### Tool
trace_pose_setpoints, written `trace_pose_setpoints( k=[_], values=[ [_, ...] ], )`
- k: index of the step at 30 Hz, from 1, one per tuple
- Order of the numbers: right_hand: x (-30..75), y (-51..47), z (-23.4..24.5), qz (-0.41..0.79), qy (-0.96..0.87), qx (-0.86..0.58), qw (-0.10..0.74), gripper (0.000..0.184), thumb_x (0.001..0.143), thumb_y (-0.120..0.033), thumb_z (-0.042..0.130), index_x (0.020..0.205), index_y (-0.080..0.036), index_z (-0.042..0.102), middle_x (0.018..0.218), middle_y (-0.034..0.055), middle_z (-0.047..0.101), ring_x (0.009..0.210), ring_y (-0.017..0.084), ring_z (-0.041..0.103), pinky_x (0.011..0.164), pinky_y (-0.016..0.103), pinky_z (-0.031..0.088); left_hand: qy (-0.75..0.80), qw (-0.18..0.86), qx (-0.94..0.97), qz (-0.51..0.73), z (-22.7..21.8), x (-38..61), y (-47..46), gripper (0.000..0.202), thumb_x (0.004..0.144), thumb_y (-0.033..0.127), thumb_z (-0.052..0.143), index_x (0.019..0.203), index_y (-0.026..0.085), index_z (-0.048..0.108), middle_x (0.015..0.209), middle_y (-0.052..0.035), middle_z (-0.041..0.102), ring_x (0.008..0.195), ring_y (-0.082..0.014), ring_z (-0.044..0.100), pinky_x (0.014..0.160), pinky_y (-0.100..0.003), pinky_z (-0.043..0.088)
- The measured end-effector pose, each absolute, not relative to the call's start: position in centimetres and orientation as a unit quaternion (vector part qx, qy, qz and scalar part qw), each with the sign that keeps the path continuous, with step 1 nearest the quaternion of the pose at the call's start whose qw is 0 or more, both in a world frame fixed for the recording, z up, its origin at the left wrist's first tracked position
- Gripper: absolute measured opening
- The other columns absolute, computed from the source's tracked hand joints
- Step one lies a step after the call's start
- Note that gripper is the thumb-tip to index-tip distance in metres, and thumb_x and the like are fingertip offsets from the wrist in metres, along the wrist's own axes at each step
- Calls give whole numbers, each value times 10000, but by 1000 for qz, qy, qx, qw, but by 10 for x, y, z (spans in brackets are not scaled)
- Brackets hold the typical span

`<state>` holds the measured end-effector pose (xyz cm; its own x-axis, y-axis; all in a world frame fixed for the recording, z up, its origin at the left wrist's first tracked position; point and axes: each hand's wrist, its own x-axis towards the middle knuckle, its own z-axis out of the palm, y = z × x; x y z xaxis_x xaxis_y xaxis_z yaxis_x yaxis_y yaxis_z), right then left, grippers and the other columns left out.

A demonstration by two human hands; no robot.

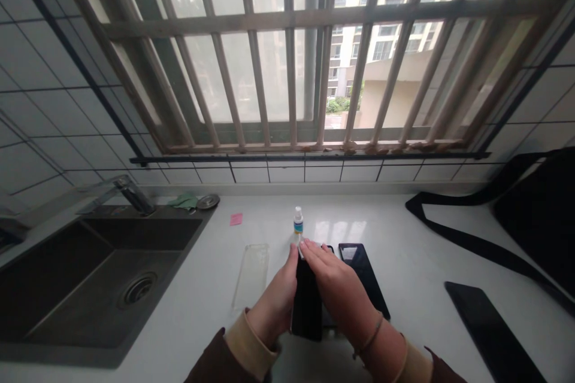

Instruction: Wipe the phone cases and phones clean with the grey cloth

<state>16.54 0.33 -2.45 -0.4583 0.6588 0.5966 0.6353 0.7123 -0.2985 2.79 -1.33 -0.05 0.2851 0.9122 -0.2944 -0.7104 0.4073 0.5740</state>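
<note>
My left hand (275,298) grips a black smartphone (308,305) along its left edge, the screen facing up toward me. Across the phone's upper end lies my right hand (336,278), fingers together and pressed down, with a small white piece (301,255) showing at the fingertips; its kind is unclear. Just beyond the fingers stands a small white-capped bottle (298,221) with a blue and yellow label. A clear phone case (251,275) lies left of my hands. To the right is a dark tablet-like device (365,275). Another dark object beneath my right hand is mostly hidden.
A sink (108,287) with a faucet (135,194) occupies the left. Near it are a green cloth (184,201), a metal drain cover (208,201) and a pink sticky note (236,219). A black strap (449,233) and a black flat slab (489,323) lie right on the white counter (202,323).
</note>
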Motion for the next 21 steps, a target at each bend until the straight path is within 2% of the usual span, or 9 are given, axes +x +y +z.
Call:
trace_pose_setpoints(
  k=[3,6,10,12,14,17,19,21],
  values=[
    [167,4,-22,28,-848,-364,383,556,955,32,502,1473,-135,616,1442,161,693,1319,272,692,1176,514,543,333,768,180,517,-5,26,-15,453,1046,447,605,1342,122,712,1169,-184,798,1215,-323,727,1079,-399,555],
    [168,4,-19,41,-845,-337,413,458,1013,-27,494,1432,-135,642,1412,158,715,1322,250,689,1179,471,546,360,769,175,498,-7,23,-19,467,1047,456,587,1367,135,698,1001,-172,815,999,-329,791,862,-395,638],
    [168,5,-14,69,-822,-356,440,391,1052,-89,462,1357,-175,690,1311,126,772,1199,234,758,1065,398,625,404,759,234,454,2,19,-23,570,1016,588,576,1293,114,728,815,-170,794,653,-298,767,576,-357,613],
    [169,5,-11,93,-804,-389,439,358,1070,-140,447,1295,-196,719,1206,104,808,1077,239,798,954,377,663,436,745,260,433,10,16,-22,627,996,655,560,1203,97,759,782,-181,786,565,-277,736,498,-332,580],
    [170,5,-7,127,-785,-425,433,344,1089,-194,429,1234,-209,741,1069,80,827,920,230,812,826,340,670,448,745,262,420,17,13,-19,653,1001,677,530,1133,87,776,783,-189,786,561,-262,737,501,-314,582],
    [171,5,-5,189,-748,-464,435,334,1104,-268,433,1145,-217,760,820,35,792,681,194,762,627,271,608,423,769,220,426,22,9,-11,604,1044,597,510,1098,59,777,813,-199,791,634,-247,764,625,-318,634],
    [171,6,-7,237,-719,-475,449,315,1100,-311,459,1107,-218,760,743,20,761,616,187,731,559,255,563,405,782,182,437,21,7,-5,560,1068,521,504,1082,28,771,830,-213,794,666,-240,774,682,-317,646],
    [170,6,-9,287,-690,-473,467,304,1093,-348,484,1054,-213,753,747,28,761,627,195,730,554,259,556,393,790,147,447,19,7,0,528,1075,475,506,1089,11,758,848,-222,798,690,-245,784,682,-312,646]
  ],
)
